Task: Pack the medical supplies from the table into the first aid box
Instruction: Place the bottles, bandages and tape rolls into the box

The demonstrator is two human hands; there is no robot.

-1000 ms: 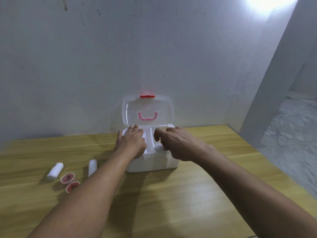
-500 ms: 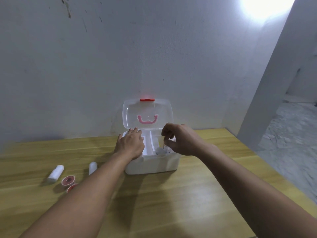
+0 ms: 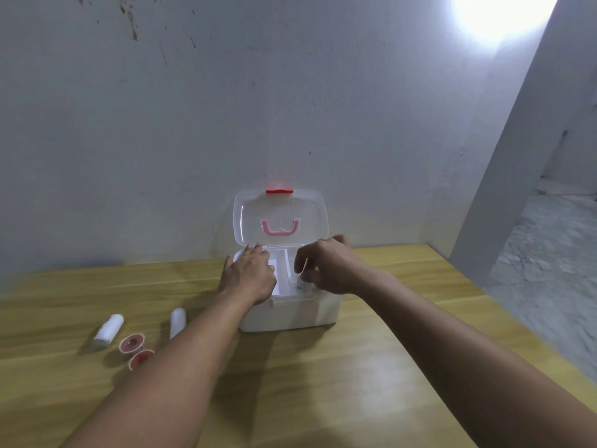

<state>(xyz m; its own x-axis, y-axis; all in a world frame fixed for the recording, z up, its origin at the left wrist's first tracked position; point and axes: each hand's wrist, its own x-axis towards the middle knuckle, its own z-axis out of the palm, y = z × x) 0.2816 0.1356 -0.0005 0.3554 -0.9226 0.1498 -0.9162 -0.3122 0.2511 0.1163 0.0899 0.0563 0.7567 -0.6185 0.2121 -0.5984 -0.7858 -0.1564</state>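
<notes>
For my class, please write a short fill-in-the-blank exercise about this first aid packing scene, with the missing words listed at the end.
1. The clear lid of the first aid box stands ____.
2. The left hand rests flat on the box's ____ side.
3. The number of white rolls lying on the wooden table is ____.
4. The two red tape rolls lie to the ____ of the box.

Missing words: open; left; two; left

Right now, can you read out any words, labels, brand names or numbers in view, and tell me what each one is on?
No text is readable.
White plastic first aid box with clear lid: no lettering seen.
Two white gauze rolls: blank.
Two red-cored tape rolls: too blurred to read.
</notes>
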